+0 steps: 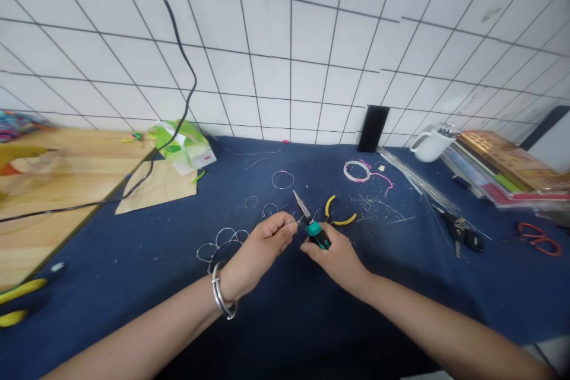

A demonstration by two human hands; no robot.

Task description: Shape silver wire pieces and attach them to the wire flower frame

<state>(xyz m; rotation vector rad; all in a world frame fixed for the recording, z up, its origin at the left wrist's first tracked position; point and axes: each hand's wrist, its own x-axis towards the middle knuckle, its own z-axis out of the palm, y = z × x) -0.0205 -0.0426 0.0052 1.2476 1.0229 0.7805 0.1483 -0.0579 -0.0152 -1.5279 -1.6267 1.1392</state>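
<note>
My left hand [262,246] pinches a short piece of thin silver wire [290,221] between thumb and fingers; a silver bangle sits on that wrist. My right hand [337,255] grips teal-handled needle-nose pliers [312,222], their tips pointing up and left, close to the wire's end. Both hands hover over a dark blue cloth [276,314]. A bent wire flower shape [221,241] lies just left of my left hand.
Wire rings [283,179] and scraps lie beyond the hands, with yellow-handled pliers [341,214], a white-and-pink wire coil [357,171], keys [461,234], red scissors [538,238], a white mug [431,142], stacked books [507,169]. A wooden board [53,190], a black cable and a green packet lie to the left.
</note>
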